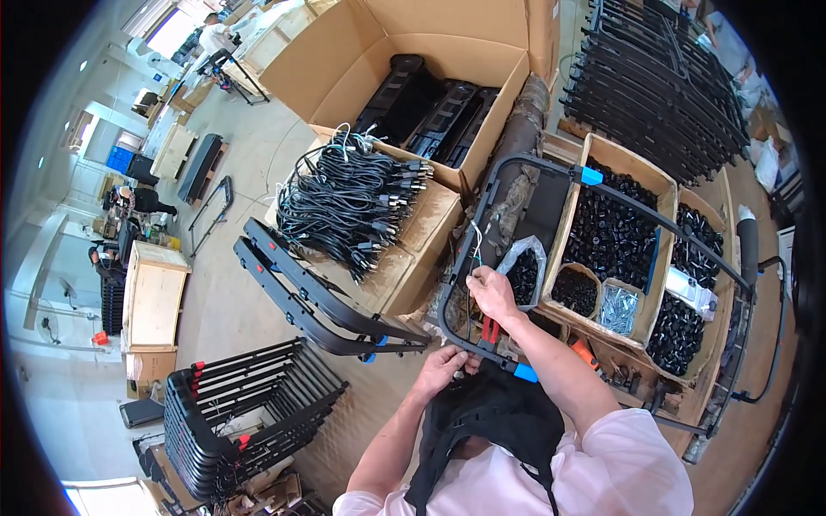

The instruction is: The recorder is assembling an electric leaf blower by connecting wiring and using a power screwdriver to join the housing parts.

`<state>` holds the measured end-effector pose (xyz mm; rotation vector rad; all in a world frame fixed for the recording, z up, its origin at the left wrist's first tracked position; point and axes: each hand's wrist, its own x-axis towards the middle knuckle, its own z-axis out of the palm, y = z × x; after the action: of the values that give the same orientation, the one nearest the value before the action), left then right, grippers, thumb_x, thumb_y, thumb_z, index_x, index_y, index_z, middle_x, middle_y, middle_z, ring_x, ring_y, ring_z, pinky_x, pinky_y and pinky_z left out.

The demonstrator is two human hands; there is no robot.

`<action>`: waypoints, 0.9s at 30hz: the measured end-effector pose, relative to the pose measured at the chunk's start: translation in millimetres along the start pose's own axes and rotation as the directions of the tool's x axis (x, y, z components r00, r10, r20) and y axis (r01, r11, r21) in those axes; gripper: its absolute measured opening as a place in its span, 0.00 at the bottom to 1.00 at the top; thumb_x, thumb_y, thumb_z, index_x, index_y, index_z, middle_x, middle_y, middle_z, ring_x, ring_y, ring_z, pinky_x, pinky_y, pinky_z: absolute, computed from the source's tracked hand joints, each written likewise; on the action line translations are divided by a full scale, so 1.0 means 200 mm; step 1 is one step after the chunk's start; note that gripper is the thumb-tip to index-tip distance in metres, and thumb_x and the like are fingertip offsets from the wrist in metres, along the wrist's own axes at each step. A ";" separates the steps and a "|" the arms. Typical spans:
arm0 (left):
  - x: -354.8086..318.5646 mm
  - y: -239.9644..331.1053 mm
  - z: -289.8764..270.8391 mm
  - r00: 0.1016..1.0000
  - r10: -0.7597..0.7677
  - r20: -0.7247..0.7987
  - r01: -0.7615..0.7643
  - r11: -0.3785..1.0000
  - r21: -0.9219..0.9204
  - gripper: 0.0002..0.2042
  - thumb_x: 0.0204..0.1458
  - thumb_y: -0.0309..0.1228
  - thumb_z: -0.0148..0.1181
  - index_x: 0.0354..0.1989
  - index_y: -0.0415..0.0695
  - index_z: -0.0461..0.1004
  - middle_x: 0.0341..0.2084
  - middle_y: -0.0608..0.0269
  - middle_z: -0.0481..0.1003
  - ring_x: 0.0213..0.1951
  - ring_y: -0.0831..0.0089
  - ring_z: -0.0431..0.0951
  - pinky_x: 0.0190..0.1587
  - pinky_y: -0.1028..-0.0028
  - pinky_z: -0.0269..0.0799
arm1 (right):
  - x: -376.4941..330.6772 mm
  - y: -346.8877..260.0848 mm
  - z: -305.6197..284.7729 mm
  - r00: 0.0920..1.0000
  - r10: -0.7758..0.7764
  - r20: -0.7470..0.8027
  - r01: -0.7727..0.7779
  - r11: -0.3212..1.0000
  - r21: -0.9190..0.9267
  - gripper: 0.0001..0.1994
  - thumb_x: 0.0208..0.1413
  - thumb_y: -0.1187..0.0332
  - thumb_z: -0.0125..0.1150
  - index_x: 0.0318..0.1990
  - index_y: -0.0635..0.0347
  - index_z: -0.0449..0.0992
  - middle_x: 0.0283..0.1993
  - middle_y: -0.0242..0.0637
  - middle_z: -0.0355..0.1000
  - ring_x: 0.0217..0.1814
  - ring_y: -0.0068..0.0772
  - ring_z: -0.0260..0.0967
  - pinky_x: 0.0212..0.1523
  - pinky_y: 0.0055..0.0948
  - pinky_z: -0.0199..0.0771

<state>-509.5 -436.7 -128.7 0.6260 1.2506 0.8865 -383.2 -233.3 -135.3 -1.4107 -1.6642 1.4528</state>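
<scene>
A black tubular frame [446,297] with blue clips lies in front of me across the bench. My right hand [493,294] is closed in a pinch around a thin cable [470,320], whose pale, loose wire ends stick up beyond my fingers. Lower down, my left hand [441,371] is at the frame's near bar, close to a blue clip [525,372]. Its fingertips are pressed together under the bar, and what they hold is hidden. Red tool handles [490,330] show just below my right hand.
At left, a heap of black cables [344,202] lies on cardboard boxes, beside curved black frames [323,310]. An open carton [508,95] holds black panels. Bins of black fittings [615,228] and screws [618,308] stand right. Stacked frames [249,413] sit lower left; people work farther off.
</scene>
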 end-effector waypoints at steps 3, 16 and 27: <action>0.01 -0.03 -0.02 1.000 0.002 -0.021 -0.002 1.000 -0.011 0.11 0.72 0.31 0.55 0.47 0.36 0.81 0.38 0.60 0.85 0.36 0.74 0.83 0.43 0.72 0.78 | 0.00 -0.04 0.00 1.000 0.001 0.007 -0.001 0.999 -0.038 0.15 0.65 0.60 0.62 0.45 0.65 0.82 0.31 0.48 0.82 0.37 0.49 0.83 0.42 0.43 0.79; 0.02 -0.07 0.02 0.992 0.045 -0.114 -0.061 0.988 -0.140 0.10 0.68 0.34 0.61 0.42 0.40 0.82 0.36 0.62 0.86 0.32 0.79 0.82 0.34 0.77 0.73 | 0.10 -0.06 -0.58 0.996 0.040 -0.078 -0.072 0.878 -0.473 0.10 0.58 0.62 0.63 0.39 0.54 0.87 0.33 0.43 0.83 0.37 0.42 0.83 0.43 0.40 0.81; -0.02 0.01 0.02 0.994 0.009 -0.108 -0.014 0.999 -0.052 0.12 0.69 0.33 0.59 0.44 0.37 0.82 0.38 0.61 0.85 0.35 0.76 0.83 0.39 0.74 0.80 | 0.09 -0.02 -0.46 0.985 -0.084 0.153 0.174 0.514 -0.840 0.15 0.57 0.61 0.68 0.47 0.58 0.82 0.46 0.49 0.83 0.50 0.55 0.81 0.53 0.52 0.79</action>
<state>-505.9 -437.7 -124.0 0.5503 1.3171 0.9702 -309.7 -181.2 -109.2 -1.6115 -2.6852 0.5452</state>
